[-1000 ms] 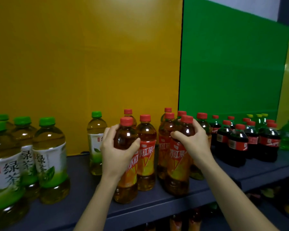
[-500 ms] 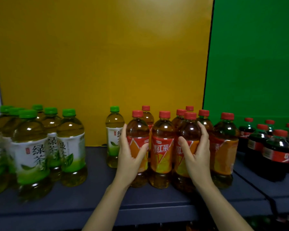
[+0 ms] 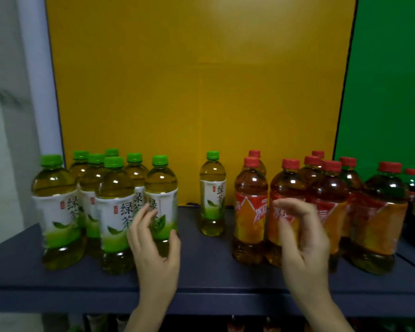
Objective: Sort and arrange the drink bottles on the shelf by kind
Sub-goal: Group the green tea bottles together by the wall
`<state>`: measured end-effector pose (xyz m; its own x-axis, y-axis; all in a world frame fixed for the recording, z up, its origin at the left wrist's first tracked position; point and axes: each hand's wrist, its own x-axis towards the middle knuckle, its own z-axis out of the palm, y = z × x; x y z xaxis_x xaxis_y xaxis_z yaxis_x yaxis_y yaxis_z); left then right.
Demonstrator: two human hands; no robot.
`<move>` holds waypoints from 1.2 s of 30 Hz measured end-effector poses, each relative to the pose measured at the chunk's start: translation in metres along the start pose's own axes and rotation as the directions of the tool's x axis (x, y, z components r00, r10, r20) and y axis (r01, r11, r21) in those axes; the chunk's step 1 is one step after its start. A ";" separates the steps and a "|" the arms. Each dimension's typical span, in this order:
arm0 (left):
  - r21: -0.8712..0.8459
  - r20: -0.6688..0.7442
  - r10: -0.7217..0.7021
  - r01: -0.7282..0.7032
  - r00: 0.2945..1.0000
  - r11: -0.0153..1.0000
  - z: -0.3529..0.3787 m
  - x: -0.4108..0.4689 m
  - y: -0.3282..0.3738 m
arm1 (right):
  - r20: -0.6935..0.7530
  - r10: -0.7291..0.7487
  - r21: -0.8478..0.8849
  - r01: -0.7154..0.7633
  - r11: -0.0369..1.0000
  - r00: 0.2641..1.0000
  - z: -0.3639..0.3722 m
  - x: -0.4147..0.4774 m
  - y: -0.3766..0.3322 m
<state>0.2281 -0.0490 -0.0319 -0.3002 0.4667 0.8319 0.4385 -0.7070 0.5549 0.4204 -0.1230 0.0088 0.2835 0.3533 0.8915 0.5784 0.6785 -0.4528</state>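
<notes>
Though alone, green-capped bottle (image 3: 212, 195) of pale liquid beside amber-filled bottles (image 3: 250, 204)

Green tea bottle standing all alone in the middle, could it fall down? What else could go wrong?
The lone green tea bottle stands apart, next to the iced red tea bottles; it could get left with the wrong kind.
The left hand is right at the packed green tea bottles; a bump might topple several.
Front bottles stand near the shelf edge, so one could tip off.
</notes>
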 end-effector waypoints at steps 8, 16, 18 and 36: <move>0.166 0.409 -0.155 0.094 0.899 0.982 -0.008 0.010 -0.033 | 0.327 0.260 -0.201 -0.202 0.959 0.909 0.105 -0.016 0.019; 0.195 0.507 -0.254 0.178 0.824 0.965 -0.001 0.030 -0.054 | 0.186 0.600 -0.275 -0.545 0.792 0.779 0.144 0.007 0.057; 0.192 0.525 -0.256 0.180 0.812 0.965 0.003 0.034 -0.057 | 0.238 0.672 -0.184 -0.646 0.740 0.701 0.145 0.014 0.065; 0.321 0.483 -0.370 0.232 0.793 0.918 0.060 0.061 -0.071 | 0.249 0.561 -0.216 -0.520 0.826 0.789 0.160 0.005 0.085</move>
<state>0.2296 0.0612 -0.0198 0.0091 0.8887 0.4583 0.6048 -0.3699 0.7053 0.3487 0.0392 -0.0267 0.3578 0.8203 0.4463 0.4963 0.2377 -0.8349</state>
